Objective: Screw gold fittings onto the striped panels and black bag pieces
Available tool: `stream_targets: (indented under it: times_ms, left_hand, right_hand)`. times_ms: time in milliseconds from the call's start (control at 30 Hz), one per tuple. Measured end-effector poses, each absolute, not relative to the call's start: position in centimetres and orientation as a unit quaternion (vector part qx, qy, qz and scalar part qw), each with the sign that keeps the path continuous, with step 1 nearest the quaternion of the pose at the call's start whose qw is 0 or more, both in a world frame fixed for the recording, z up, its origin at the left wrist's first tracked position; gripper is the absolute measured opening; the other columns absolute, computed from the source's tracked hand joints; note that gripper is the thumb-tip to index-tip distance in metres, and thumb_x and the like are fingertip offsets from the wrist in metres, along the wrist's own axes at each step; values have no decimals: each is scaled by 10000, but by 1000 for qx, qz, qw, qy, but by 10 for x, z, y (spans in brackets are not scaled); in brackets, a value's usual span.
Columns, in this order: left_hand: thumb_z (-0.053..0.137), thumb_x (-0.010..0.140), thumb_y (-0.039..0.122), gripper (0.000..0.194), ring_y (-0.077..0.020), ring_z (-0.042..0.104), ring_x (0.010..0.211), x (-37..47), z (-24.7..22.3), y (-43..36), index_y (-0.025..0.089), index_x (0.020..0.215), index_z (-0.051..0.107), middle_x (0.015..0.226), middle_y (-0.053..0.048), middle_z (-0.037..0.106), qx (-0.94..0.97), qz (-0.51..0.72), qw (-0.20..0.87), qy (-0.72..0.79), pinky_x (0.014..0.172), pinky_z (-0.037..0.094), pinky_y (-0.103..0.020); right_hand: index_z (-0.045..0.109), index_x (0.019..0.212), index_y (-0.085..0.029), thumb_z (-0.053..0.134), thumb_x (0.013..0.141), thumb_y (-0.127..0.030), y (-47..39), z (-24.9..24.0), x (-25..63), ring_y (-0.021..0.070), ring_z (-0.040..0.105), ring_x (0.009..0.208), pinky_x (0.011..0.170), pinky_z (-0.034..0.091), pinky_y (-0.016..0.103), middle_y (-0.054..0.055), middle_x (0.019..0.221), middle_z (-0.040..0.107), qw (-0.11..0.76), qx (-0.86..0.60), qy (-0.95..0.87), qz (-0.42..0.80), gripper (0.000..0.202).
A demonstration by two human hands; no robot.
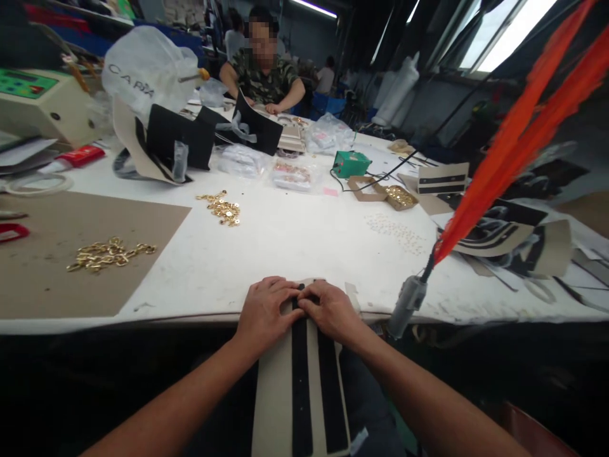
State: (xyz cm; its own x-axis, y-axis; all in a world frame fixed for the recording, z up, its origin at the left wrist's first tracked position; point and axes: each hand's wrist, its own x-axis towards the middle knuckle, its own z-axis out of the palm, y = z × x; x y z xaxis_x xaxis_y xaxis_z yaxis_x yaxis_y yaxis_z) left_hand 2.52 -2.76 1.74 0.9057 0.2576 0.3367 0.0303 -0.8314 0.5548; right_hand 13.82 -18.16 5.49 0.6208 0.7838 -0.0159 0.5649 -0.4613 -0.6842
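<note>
A long beige panel [273, 406] with two black strips slopes from the table's front edge down over the lap. My left hand [269, 308] rests on its upper left part, with the thumb and index finger closed in at the nearer black strip [301, 381]. Opposite it, my right hand [330, 310] has thumb and index finger pinched together over the same strip, and the fingertips of both hands almost meet. Whatever small thing lies between the right fingertips is hidden. Small holes or dots show along the strip below the hands.
Gold metal fittings [107, 254] lie on a brown board, with another gold pile [226, 209] behind. A green box [351, 164] and small cardboard trays [399, 197] stand further back. An orange-ribboned grey tool [408, 304] hangs at right. Across the table sits a person [264, 79].
</note>
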Motion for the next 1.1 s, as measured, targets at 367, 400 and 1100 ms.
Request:
stream_targets:
  times_ms: [367, 400, 1100]
  left_hand:
    - [785, 874, 479, 337, -344, 656, 1216, 34, 11, -16, 320, 1169, 752, 1228, -22, 790, 934, 241, 259, 39, 1032, 510, -532]
    - [767, 885, 497, 336, -343, 662, 1208, 35, 9, -13, 319, 1170, 750, 1224, -25, 791, 934, 246, 257, 31, 1030, 518, -531]
    - [863, 828, 434, 279, -286, 682, 1176, 32, 20, -28, 283, 1055, 802, 1197, -7, 812, 934, 239, 264, 39, 1055, 534, -492]
  right_hand:
    - [763, 849, -270, 683, 828, -285, -174, 69, 147, 214, 701, 883, 725, 445, 297, -8, 899, 781, 299, -870, -347, 182, 84]
    - [764, 872, -274, 674, 842, -296, -175, 70, 146, 218, 705, 913, 748, 452, 302, -7, 924, 785, 303, -868, -352, 174, 97]
    - [629, 1290, -179, 747, 788, -654, -372, 49, 172, 312, 652, 1029, 916, 509, 454, 151, 1270, 665, 423, -881, -93, -190, 701]
